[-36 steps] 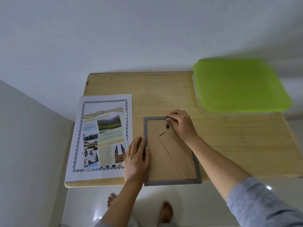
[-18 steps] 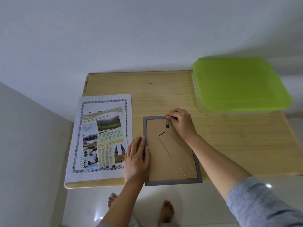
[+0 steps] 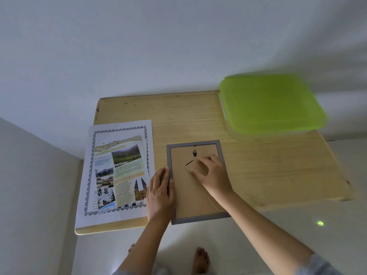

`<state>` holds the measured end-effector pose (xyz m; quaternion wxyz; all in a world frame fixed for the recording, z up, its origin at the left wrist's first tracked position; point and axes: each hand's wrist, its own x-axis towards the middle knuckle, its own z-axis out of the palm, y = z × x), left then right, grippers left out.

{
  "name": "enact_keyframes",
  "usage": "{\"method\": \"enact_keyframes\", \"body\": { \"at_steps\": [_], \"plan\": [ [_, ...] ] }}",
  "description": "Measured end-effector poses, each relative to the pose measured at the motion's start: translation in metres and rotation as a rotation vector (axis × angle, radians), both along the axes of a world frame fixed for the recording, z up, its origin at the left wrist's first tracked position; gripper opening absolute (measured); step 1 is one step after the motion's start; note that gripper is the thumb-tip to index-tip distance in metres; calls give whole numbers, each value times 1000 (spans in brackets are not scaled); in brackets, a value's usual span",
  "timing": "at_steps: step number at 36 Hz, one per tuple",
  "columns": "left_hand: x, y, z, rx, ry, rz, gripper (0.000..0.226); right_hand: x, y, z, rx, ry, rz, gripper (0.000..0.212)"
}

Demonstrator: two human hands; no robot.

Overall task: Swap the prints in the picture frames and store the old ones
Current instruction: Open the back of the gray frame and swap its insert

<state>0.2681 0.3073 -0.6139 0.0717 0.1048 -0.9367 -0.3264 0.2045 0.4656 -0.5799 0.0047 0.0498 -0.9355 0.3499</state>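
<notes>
A grey picture frame (image 3: 198, 219) lies face down on the wooden table (image 3: 258, 171), its brown backing board (image 3: 184, 195) and black hanger facing up. Its near edge overhangs the table front. My left hand (image 3: 160, 195) lies flat with straight fingers on the frame's left edge. My right hand (image 3: 212, 173) rests on the upper part of the backing, fingers curled over the top of the cardboard stand. Left of the frame lie printed sheets (image 3: 119, 171) with photos and a patterned border.
A clear plastic box with a lime-green lid (image 3: 272, 104) stands at the table's back right corner. White walls close in behind and to the left. Bare feet and tiled floor show below the table's front edge.
My right hand has moved down from the frame's top edge to the stand on the backing board. The left hand has stayed on the left edge.
</notes>
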Motion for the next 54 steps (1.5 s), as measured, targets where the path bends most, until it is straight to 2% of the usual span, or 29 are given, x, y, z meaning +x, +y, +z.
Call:
{"method": "enact_keyframes", "body": {
  "at_steps": [5,11,23,34,37,48,54],
  "plan": [
    [-1,-1,1,0,-48,-3,48,18,-7,-4,29,-49,-82,59],
    [-1,-2,5,38,-79,-14,46,15,-11,0,-92,-67,-137,51],
    [-1,-2,2,46,-57,5,43,9,-11,14,-185,-29,-206,41],
    [1,-1,4,49,-41,28,45,10,37,52,-296,33,-326,37],
    [1,1,4,49,-49,25,39,14,59,54,-269,23,-362,37],
    [1,1,1,27,-29,31,38,19,122,16,-89,-128,-430,42],
    [2,2,0,24,-14,41,38,3,125,3,24,-149,-361,42]
  ]
}}
